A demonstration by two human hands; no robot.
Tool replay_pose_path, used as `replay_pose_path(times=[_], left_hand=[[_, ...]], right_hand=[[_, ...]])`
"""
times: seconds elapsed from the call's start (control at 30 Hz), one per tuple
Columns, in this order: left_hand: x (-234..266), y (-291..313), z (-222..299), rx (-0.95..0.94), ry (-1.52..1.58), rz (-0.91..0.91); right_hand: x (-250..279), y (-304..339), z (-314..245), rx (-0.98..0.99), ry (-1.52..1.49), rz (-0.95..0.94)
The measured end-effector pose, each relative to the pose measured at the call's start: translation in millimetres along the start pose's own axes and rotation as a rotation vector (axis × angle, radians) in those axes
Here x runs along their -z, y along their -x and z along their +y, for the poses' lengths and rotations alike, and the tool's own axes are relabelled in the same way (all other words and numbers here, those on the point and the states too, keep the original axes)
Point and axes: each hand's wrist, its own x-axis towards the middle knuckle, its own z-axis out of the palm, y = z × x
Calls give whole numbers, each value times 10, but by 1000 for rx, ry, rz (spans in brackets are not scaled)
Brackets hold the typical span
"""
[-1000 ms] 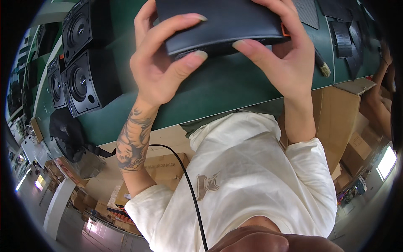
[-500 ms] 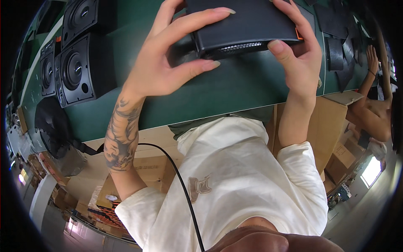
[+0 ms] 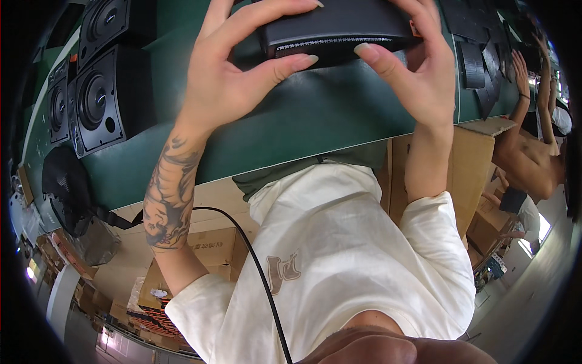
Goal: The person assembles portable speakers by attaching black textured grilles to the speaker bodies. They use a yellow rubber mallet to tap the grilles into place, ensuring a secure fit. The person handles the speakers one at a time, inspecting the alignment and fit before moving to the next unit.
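At the far middle of the green table, a black speaker box (image 3: 339,24) is between my two hands; the frame's top edge cuts it off. A perforated mesh strip shows along the side facing me, with dark shadow below. My left hand (image 3: 227,82) grips the box's left end, fingers over the top and thumb at the mesh side. My right hand (image 3: 427,79) holds the right end, its thumb tip against the lower front edge. A small orange patch shows beside the right fingers. Whether the box touches the table I cannot tell.
Several black speakers (image 3: 97,103) stand on the table (image 3: 273,133) at left, beside a black bag (image 3: 63,182). Flat black mesh panels (image 3: 471,67) lie at right. Cardboard boxes (image 3: 470,176) stand below the right edge; a co-worker's hand (image 3: 520,73) is beyond.
The box and both my hands have shifted a little left and up in the picture. The box has tilted, so more of its mesh strip faces me. My thumbs have come closer together.
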Motion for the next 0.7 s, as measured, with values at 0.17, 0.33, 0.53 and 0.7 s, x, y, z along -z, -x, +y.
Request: replay_pose_path(times=[0.17,0.33,0.53,0.7], left_hand=[[-74,-7,69,-46,27,90],[51,113,93,162,270,110],[111,80,183,97,214,85],[212,-22,364,527,423,16]], right_hand=[[280,-256,-154,262,411,-310],[252,-459,-121,227,124,-528],[93,-415,-58,356,82,-371],[106,-423,-47,53,65,-545]])
